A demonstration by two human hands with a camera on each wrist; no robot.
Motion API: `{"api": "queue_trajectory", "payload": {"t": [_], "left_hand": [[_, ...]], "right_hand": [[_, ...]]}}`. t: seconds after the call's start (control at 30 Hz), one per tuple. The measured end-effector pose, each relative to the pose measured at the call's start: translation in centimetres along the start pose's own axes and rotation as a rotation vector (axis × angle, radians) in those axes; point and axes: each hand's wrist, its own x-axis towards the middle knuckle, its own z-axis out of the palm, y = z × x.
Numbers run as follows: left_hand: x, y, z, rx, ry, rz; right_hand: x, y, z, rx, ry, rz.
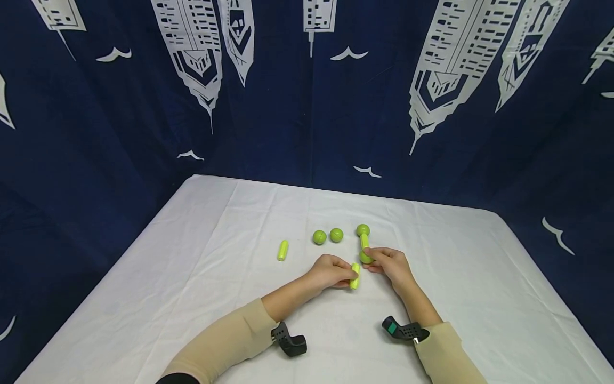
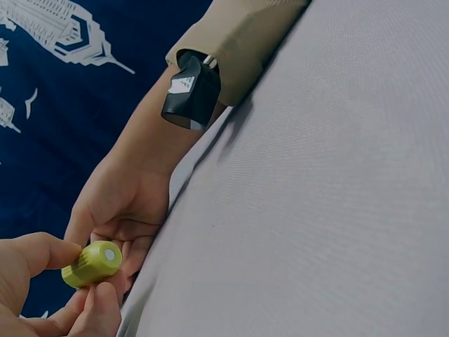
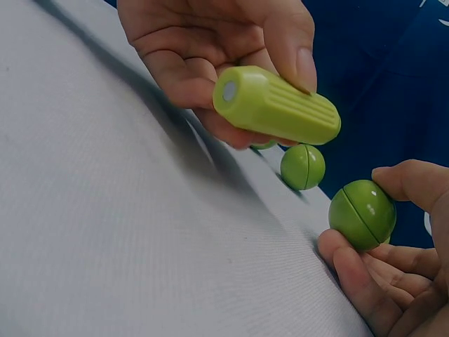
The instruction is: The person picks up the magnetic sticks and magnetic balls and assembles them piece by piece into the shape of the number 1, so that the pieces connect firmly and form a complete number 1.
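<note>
Left hand (image 1: 333,272) pinching a held rod (image 1: 355,276); right hand (image 1: 390,265) gripping a ball-ended bar (image 1: 364,241)

Left: thumb and fingers closed round the rod, both ends left exposed. Right: thumb and fingers pinch the near ball (image 1: 366,257) of the bar; its far ball (image 1: 363,230) points away from the person. Held rod is just beside the near ball, a gap between them in the right wrist view.

Shapes and surfaces: rod yellow-green, lengthwise ribs along the body, bevelled end with a flat grey disc set in it. Balls a deeper green, glossy, a seam line round each. Bar consists of one rod with a ball at either end.

Also on the tabletop (image 1: 216,298), covered in creased white cloth: a left loose ball (image 1: 319,237) and a right loose ball (image 1: 336,235), near each other, left of the far ball; a loose rod (image 1: 283,250) lies further left.

Markings: black wrist device (image 1: 405,329) at the right sleeve bears a teal patch; small white mark on a device in the left wrist view, illegible. Backdrop (image 1: 288,133): navy fabric, pale printed buildings, upside down
</note>
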Motion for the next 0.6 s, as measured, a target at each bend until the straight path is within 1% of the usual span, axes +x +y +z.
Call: {"api": "queue_trajectory", "payload": {"t": [0.17, 0.6], "left_hand": [[0.2, -0.1, 0.6, -0.009, -0.004, 0.010], [1.0, -0.4, 1.8, -0.018, 0.003, -0.048]], "right_hand": [[0.0, 0.0, 0.0, -0.008, -0.001, -0.001], [0.1, 0.0, 0.0, -0.035, 0.016, 0.005]]}}
